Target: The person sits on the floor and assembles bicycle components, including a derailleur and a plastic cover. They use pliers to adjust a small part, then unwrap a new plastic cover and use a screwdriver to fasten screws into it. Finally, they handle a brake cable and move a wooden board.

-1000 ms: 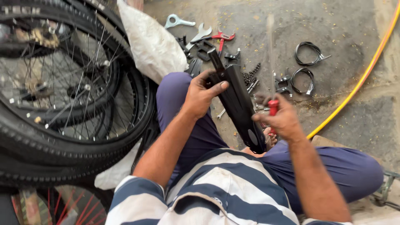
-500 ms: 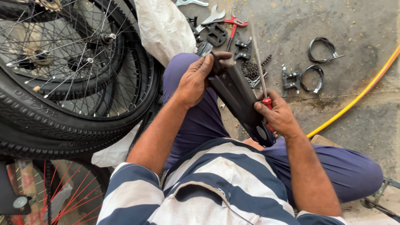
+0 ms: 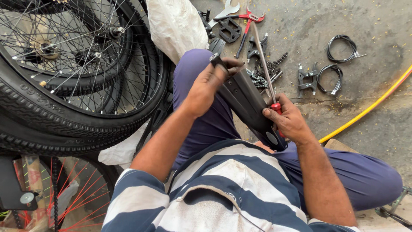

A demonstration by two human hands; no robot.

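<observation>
I sit on the ground in blue trousers and a striped shirt, with a long black bicycle part (image 3: 249,105) lying slanted across my lap. My left hand (image 3: 206,88) grips its upper end, fingers closed around it. My right hand (image 3: 289,120) is closed on a red-handled screwdriver (image 3: 267,68) whose long metal shaft points away from me along the black part. My right hand also rests against the part's lower end near my belly.
Stacked bicycle wheels with black tyres (image 3: 64,94) crowd my left. A white sack (image 3: 176,25) lies ahead. Pedals, red pliers (image 3: 251,19), a chain, brake calipers (image 3: 308,77) and coiled black cables (image 3: 341,47) are scattered on the concrete. A yellow hose (image 3: 369,107) runs at the right.
My head has tipped down, so everything sits higher in view. The screwdriver's shaft has swung up along the black part. My left hand keeps its grip on the upper end.
</observation>
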